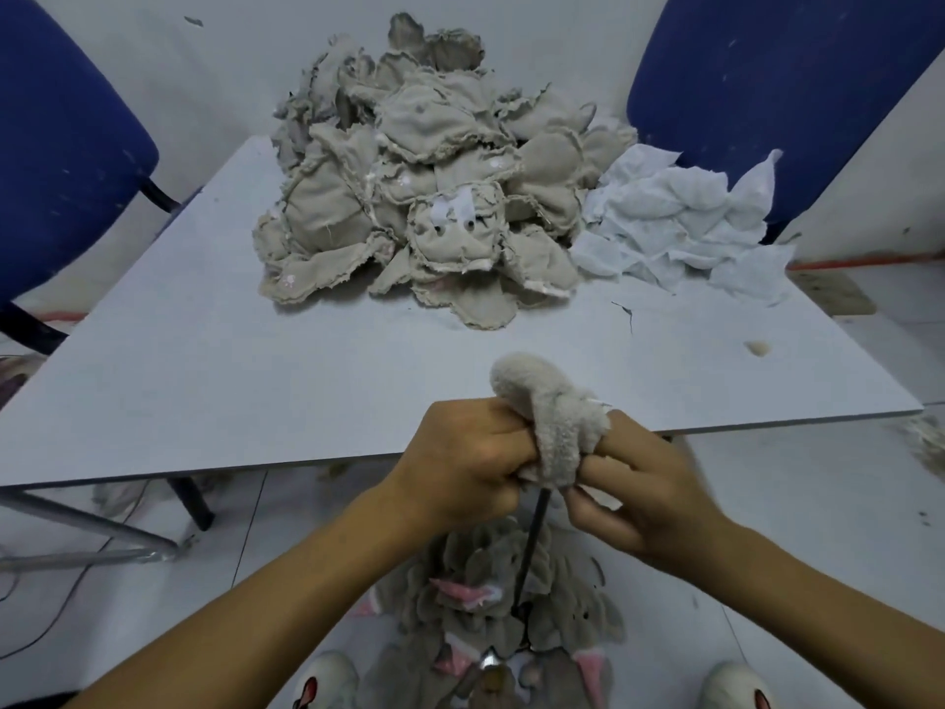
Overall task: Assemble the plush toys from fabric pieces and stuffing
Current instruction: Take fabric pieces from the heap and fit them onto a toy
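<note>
Progress: early-to-mid, judging by the piles; one plush skin [552, 422] is being worked, many are waiting.
Left hand [460, 463]: gripping the lower edge of the plush skin, fingers curled tight.
Right hand [644, 488]: pinching the skin's other side, fingers curled round it.
Rod [532, 545]: dark stick is running up into the skin from below; likely turning it right side out.
Done: grey turned pieces with pink ears are piling up on the floor [511, 596] between the feet.
Left: heap of inside-out beige skins [409, 197] is sitting at the far end of the table [204, 360]; white fabric pieces [680, 222] just beside it.
Containers: none showing; stuffing isn't visible either.
</note>
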Demonstrator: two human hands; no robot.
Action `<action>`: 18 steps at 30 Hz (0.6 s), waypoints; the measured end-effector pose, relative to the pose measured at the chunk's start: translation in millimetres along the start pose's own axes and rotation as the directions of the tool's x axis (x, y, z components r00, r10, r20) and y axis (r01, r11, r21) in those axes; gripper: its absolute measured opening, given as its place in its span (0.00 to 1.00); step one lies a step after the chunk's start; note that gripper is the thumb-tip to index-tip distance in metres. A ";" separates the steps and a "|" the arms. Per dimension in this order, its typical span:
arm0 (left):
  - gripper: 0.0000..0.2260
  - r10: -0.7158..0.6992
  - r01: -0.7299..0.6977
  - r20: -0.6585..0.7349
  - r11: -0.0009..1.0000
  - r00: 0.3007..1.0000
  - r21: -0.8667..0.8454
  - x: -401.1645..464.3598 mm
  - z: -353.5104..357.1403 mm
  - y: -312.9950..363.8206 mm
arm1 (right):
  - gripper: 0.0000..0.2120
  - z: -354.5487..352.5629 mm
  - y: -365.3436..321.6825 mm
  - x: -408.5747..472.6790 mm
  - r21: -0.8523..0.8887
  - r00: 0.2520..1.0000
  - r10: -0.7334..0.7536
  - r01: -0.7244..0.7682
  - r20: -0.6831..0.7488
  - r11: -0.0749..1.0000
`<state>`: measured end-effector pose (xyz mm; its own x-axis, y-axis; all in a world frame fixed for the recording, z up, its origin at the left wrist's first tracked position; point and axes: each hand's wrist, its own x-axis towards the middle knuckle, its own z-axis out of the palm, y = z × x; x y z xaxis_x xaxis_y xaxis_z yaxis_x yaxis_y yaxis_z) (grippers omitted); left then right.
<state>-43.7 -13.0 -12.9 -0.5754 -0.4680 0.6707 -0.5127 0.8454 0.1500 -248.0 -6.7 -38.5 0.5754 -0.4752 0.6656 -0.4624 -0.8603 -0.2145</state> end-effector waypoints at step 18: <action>0.14 -0.372 0.566 0.431 0.448 0.822 -0.692 50.1 -62.1 -24.8 | 0.08 -53.0 0.8 70.1 0.618 0.872 0.475 -0.441 0.120 0.651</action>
<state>-20.2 -41.4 62.1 -0.5570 -0.8104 0.1820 -0.1148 0.2921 0.9495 -243.8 -30.9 45.9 0.3629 -0.8453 0.3920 -0.1380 -0.4648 -0.8746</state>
